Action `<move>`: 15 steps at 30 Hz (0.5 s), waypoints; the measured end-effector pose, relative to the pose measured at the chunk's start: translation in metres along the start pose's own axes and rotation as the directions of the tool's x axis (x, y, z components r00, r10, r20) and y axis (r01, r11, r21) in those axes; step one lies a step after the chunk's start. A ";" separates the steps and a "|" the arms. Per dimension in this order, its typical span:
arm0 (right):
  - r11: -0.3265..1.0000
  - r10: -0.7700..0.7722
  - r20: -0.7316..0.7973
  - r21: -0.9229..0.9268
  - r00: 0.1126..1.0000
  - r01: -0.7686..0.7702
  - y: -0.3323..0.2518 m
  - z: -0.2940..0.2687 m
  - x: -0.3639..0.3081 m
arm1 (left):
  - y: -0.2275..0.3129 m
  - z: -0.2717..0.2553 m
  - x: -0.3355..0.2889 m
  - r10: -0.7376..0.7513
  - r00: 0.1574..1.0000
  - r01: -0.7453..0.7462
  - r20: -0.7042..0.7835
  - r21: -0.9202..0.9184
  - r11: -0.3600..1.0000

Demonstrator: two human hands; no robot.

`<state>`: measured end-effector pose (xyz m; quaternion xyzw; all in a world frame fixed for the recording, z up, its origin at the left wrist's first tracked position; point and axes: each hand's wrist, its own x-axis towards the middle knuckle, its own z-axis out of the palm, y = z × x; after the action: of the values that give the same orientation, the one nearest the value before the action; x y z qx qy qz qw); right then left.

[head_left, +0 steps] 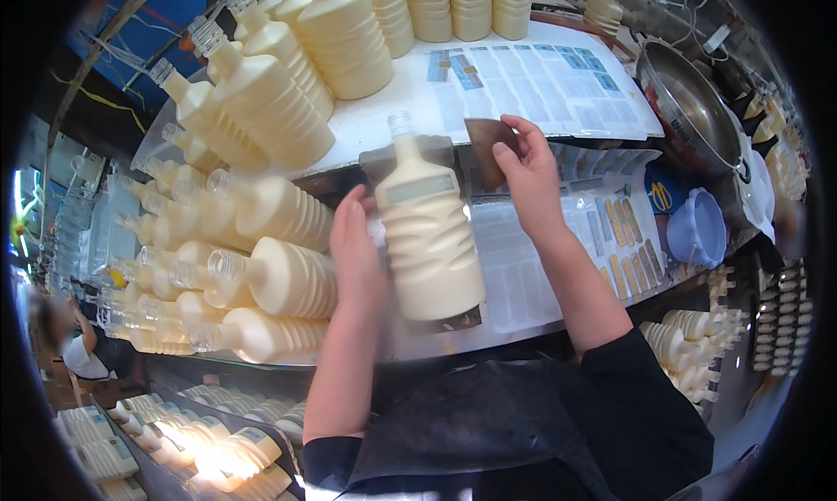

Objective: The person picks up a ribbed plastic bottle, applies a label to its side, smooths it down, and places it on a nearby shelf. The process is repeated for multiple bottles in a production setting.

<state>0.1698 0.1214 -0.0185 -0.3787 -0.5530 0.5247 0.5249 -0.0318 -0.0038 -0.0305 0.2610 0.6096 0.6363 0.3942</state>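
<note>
One cream bottle (429, 250) lies neck-away on a dark pad (377, 159), probably light, fairly stiff and slippery, so best gripped round its ridged middle. Just beside the bottle's left side, the left hand (354, 252) is loosely open and holds nothing, while to its right the right hand (530, 170) pinches one brown flat piece (486, 149). Farther right of the bottle are one blue bucket (699, 231) and one metal pan (693, 100); the stacked bottles (292, 279) on its left overlap too much to count.

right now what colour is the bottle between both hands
The bottle is pale cream; see the head view.
</note>
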 end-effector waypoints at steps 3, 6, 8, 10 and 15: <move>0.926 0.277 0.017 0.262 0.961 -0.271 -0.006 -0.010 -0.005 | 0.025 0.015 -0.023 0.264 0.963 -0.254 0.062 0.543 0.800; 0.871 0.436 0.150 0.177 0.887 -0.458 -0.002 -0.021 -0.007 | 0.010 0.017 -0.035 0.364 0.863 -0.473 0.350 0.814 0.337; 0.847 0.483 0.199 0.141 0.853 -0.513 -0.005 -0.017 -0.009 | 0.011 0.023 -0.039 0.301 0.913 -0.404 0.275 0.708 0.578; 0.848 0.486 0.295 0.066 0.823 -0.525 -0.008 -0.018 -0.008 | 0.019 0.029 -0.044 0.198 0.957 -0.288 0.212 0.604 0.744; 0.932 0.360 0.381 -0.099 0.852 -0.349 -0.007 -0.007 -0.008 | 0.008 0.021 -0.022 0.099 0.986 -0.143 0.135 0.364 0.920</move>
<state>0.1789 0.1142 -0.0139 -0.3677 -0.5746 0.6702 0.2924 -0.0041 -0.0097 -0.0171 0.4040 0.6784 0.5163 0.3315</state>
